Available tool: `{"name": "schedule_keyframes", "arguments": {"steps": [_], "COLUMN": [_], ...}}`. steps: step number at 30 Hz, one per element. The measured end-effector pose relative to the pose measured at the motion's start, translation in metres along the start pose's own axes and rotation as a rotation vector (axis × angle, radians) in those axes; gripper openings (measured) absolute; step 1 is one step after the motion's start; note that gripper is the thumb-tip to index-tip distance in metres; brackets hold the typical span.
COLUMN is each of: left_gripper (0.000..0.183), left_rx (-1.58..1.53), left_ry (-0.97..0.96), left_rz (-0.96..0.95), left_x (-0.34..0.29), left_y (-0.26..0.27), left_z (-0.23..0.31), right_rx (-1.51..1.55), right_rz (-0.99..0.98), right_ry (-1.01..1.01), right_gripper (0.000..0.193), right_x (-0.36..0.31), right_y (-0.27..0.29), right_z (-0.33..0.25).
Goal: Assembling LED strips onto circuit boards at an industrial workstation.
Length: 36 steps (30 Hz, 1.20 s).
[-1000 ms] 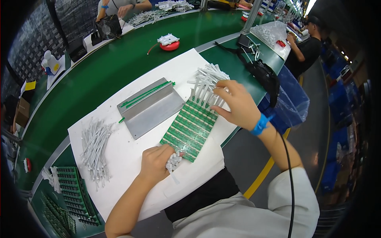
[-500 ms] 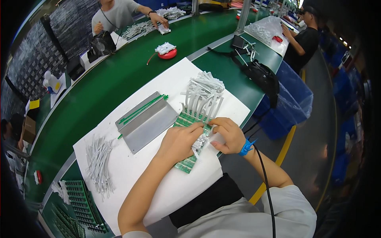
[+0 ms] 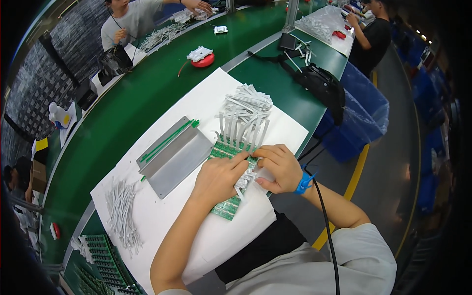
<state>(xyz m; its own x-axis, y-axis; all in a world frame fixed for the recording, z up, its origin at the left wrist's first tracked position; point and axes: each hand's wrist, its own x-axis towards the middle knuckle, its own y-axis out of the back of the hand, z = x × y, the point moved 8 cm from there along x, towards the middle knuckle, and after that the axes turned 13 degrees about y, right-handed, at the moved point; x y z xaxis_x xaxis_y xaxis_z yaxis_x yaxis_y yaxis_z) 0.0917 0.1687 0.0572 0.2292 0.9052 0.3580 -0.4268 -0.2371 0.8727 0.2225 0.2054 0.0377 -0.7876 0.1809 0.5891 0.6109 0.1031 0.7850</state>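
A panel of small green circuit boards [image 3: 225, 210] lies on the white sheet in front of me. White flat cables [image 3: 238, 132] stick out from its far end in a row. My left hand [image 3: 221, 178] rests across the panel with fingers bent, a bunch of short white strips [image 3: 242, 183] showing from under it. From the right, my right hand [image 3: 278, 168] meets the left fingertips at the panel's edge, thumb and fingers curled together. Whatever lies between those fingertips is hidden. A blue strap circles my right wrist.
Beyond the panel is a pile of white flat cables [image 3: 248, 101]. A grey metal angled plate [image 3: 179, 164] with green strips [image 3: 164, 142] lies to the left, near a bundle of thin white cables [image 3: 123, 214]. A black bag [image 3: 319, 86] lies right. Two people work across the green belt [image 3: 162, 83].
The view has shifted slightly. My hands stay at nearly the same place on the panel. Across the belt, a person's hand has drawn away from a small white part, which now lies alone.
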Motion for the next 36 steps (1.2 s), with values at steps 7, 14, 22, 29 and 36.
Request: {"name": "schedule_keyframes", "arguments": {"steps": [7,14,22,29,36], "left_gripper": [0.022,0.022,0.03,0.042,0.061], "left_rx": [-0.006,0.009,-0.203,-1.557,-1.698], "left_ry": [-0.008,-0.025,0.113,0.678,0.702], "left_rz": [0.011,0.006,0.043,-0.252,-0.362], "left_x": [0.001,0.003,-0.004,-0.064,-0.092], "left_y": [0.0,-0.003,0.021,0.018,0.014], "left_z": [0.002,0.003,0.002,-0.014,-0.009], "right_rx": [-0.031,-0.039,0.011,0.691,0.813], "right_rz": [-0.016,-0.023,0.02,0.397,0.487], "right_ry": [0.016,0.022,0.029,-0.367,-0.424], "right_gripper": [0.041,0.043,0.036,0.033,0.024], "right_x": [0.004,0.004,-0.002,0.027,0.051], "right_y": [0.0,0.0,0.001,0.007,-0.026], "right_z": [-0.002,-0.004,-0.002,-0.04,-0.086]}}
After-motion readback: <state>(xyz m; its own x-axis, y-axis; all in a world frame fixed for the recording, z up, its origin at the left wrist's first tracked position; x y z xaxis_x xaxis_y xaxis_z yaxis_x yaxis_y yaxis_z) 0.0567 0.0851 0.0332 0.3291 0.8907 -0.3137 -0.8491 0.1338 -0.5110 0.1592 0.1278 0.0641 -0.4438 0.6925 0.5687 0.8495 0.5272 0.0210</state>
